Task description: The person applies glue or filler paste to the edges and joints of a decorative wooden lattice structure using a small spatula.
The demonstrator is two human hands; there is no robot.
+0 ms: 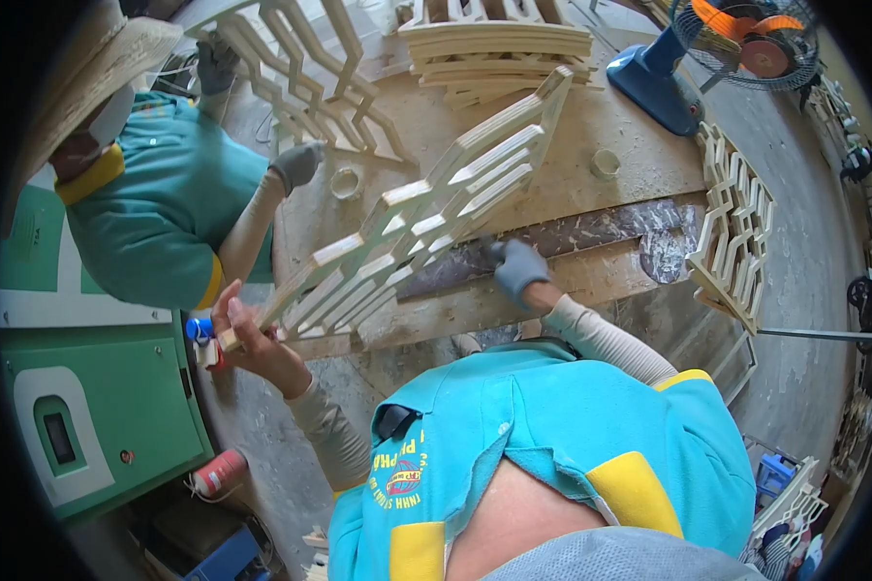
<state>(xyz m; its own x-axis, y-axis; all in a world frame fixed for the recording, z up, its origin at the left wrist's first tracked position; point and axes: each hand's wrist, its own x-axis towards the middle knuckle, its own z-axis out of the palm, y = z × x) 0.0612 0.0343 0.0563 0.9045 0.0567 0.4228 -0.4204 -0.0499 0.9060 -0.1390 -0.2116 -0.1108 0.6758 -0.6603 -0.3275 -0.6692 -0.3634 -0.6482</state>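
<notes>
My bare left hand (264, 351) grips the lower left end of a pale wooden lattice frame (426, 198) with zigzag slats. The frame stands tilted across the table, its far end rising to the upper right. My right hand (521, 270), in a grey glove, is just beside the frame's lower slats, above a dark, white-smeared board (591, 229). Its fingers are curled together; what they hold, if anything, is hidden. Two small round pots, a left one (345, 183) and a right one (605, 165), sit on the table beyond the frame.
Across the table (455, 126), a co-worker (155, 194) with gloved hands handles another lattice frame (320, 77). Stacked frames (499, 44) lie at the back. A blue fan (659, 77) stands back right, near upright frames (731, 228). A green machine (97, 416) is at left.
</notes>
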